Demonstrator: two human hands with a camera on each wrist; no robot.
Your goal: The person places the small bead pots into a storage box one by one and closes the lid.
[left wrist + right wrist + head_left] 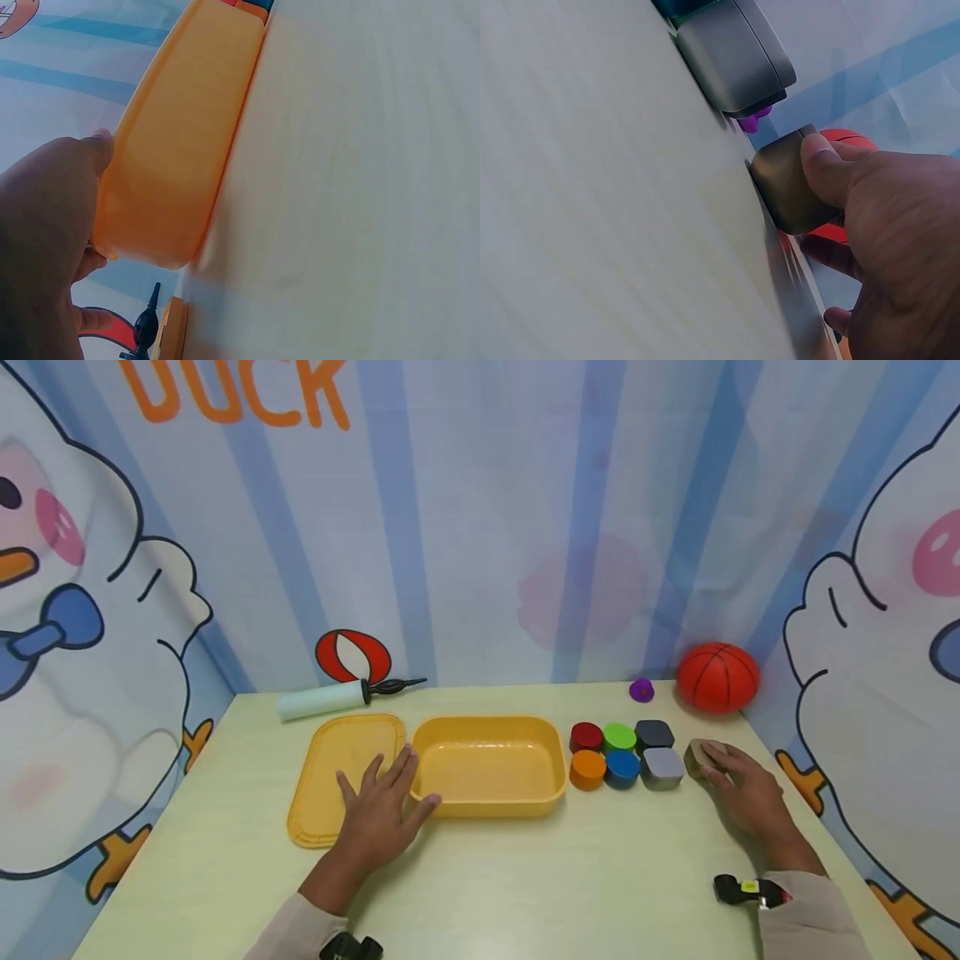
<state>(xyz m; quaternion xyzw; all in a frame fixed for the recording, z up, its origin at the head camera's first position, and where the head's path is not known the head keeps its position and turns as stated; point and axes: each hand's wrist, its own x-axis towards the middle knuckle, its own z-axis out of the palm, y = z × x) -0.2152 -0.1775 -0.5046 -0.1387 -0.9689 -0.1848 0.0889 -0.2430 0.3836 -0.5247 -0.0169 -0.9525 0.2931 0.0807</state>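
A yellow plastic tub (489, 807) stands on the table. My left hand (381, 814) touches its left end with fingers spread, the thumb at the near rim corner (106, 169). On the right, my right hand (746, 789) pinches a small brownish-grey rounded-square box (697, 758) between thumb and fingers; in the right wrist view this box (787, 180) is at or close to the tabletop. Left of it sit two similar boxes, one light grey (663, 768) and one dark grey (654, 733), beside red (586, 737), green (619, 737), orange (587, 770) and blue (622, 769) round pots.
A yellow lid (322, 793) lies flat left of the tub, partly under my left hand. Behind it lies a pale hand pump (322, 699) with a black nozzle. A small basketball (717, 677) and a purple piece (642, 690) sit at the back right, before a printed curtain.
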